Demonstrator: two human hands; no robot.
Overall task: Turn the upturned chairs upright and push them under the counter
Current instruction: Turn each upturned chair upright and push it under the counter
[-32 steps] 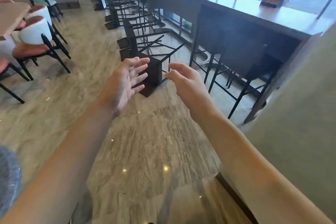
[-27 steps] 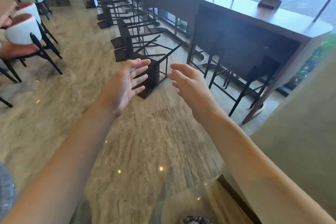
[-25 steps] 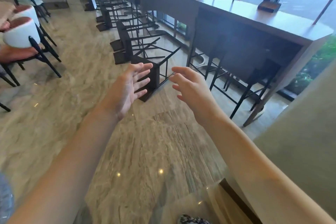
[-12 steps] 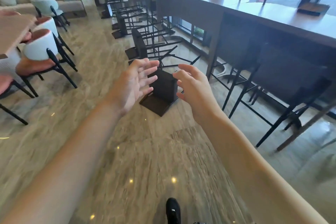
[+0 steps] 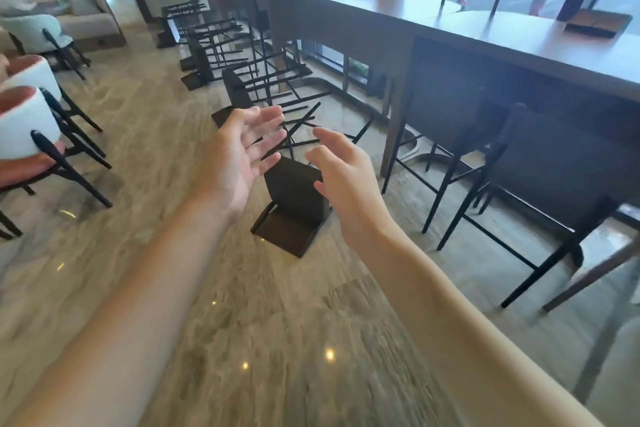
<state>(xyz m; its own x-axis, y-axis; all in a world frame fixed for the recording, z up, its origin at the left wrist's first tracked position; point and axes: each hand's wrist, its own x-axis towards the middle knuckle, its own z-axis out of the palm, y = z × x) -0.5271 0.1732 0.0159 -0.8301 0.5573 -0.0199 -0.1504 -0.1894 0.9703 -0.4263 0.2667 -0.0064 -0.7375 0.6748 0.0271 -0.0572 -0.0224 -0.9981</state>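
A dark bar chair (image 5: 294, 204) lies tipped over on the marble floor, its backrest flat on the floor and its legs pointing toward the counter (image 5: 433, 24). My left hand (image 5: 242, 156) and my right hand (image 5: 343, 180) hover above it, fingers spread, holding nothing and not touching it. More tipped chairs (image 5: 239, 90) lie in a row behind it along the counter. Two upright dark chairs (image 5: 540, 170) stand tucked under the counter on the right.
White and pink lounge chairs (image 5: 27, 128) with black legs stand at the left. A sofa (image 5: 83, 24) and a seated person are at the far left. Small dark boxes (image 5: 597, 22) rest on the counter top. Glass windows run behind the counter.
I have walked closer to the nearest tipped chair, which now sits larger and lower between my hands. Both hands stay open and apart.
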